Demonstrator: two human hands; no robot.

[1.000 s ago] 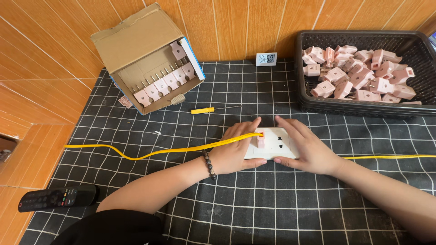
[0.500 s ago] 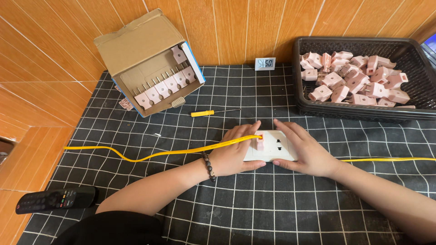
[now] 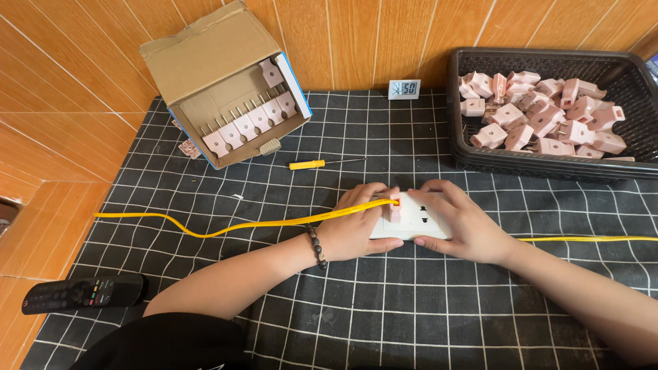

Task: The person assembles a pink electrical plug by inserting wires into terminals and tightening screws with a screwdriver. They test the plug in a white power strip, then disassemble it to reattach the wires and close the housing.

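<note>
Both forearms reach in from the bottom edge and meet near the middle of the counter point(image 3: 205, 329), which is covered by a black cloth with a white grid. The left hand point(image 3: 356, 229) lies palm down over the left end of a white socket block point(image 3: 415, 219), its grip curled around that end with the thumb under the near edge; a beaded bracelet point(image 3: 315, 247) sits on the wrist. The right hand point(image 3: 462, 226) covers the block's right end, its grip closed on it with fingers laid flat across the top. A pink plug point(image 3: 395, 205) stands in the block between the two hands, and a yellow cable point(image 3: 205, 229) runs across the left hand and out to both sides. Beyond the hands lie a yellow screwdriver point(image 3: 308, 164), an open cardboard box point(image 3: 212, 62) of pink plugs, and a black basket point(image 3: 480, 161) heaped with more. A black remote point(image 3: 82, 293) rests at the near left.
</note>
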